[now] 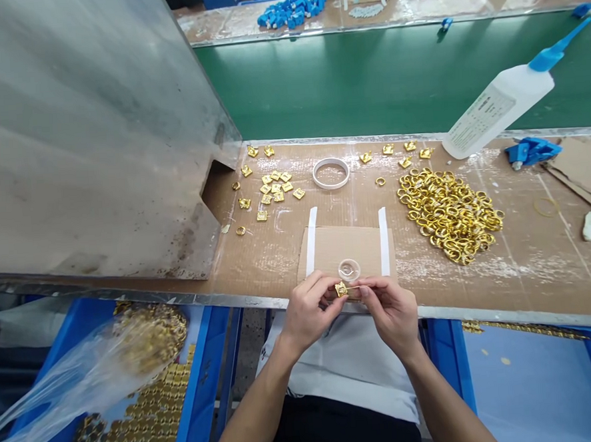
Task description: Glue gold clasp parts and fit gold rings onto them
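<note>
Head view: Just before a clear dish (348, 263), the left hand (307, 312) pinches a gold piece (340, 289); the right hand (394, 313), closed on a thin stick (353, 287), apparently dabs it, a touch calling for steadiness.

Glossy metal square (341, 289), matt cardboard pad (347, 240), smooth plastic bottle (499, 110)

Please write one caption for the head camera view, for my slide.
The left hand holds a square golden piece, the right hand a thin stick, with golden rings piled nearby.

Sq. gold pc (341, 289) held, thin rod (353, 287) adj.
</note>
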A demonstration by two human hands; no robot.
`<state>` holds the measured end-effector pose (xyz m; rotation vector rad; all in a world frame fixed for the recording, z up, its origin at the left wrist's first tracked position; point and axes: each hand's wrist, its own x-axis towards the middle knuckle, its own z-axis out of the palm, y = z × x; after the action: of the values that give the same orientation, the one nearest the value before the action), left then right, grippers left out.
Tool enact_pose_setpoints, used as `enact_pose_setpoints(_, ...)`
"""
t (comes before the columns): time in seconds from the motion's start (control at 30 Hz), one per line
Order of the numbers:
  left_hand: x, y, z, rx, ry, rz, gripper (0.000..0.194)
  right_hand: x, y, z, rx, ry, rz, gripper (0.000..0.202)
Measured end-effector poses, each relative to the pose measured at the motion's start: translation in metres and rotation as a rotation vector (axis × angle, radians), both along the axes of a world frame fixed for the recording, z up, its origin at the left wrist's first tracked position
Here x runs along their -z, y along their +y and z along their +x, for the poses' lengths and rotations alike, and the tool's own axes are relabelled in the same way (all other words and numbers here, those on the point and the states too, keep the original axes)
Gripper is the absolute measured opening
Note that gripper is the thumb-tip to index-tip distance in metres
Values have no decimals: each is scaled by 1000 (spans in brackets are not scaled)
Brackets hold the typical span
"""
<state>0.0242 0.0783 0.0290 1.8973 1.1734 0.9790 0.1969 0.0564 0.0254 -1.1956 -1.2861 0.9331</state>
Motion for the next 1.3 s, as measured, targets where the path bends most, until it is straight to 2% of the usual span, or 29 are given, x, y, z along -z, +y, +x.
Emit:
enact_pose_setpoints(0.17, 1, 0, 1, -2, -3, 39, 9, -1, 0, 0, -12, -33, 11, 13)
enact_pose_setpoints(0.5, 1, 1, 0, 9, 1, 61, 10, 3, 1, 1, 35, -117, 159, 8)
enact_pose_setpoints(1.3, 2, 1, -2, 22, -13, 34, 13, 4, 1, 3, 21, -148, 169, 8)
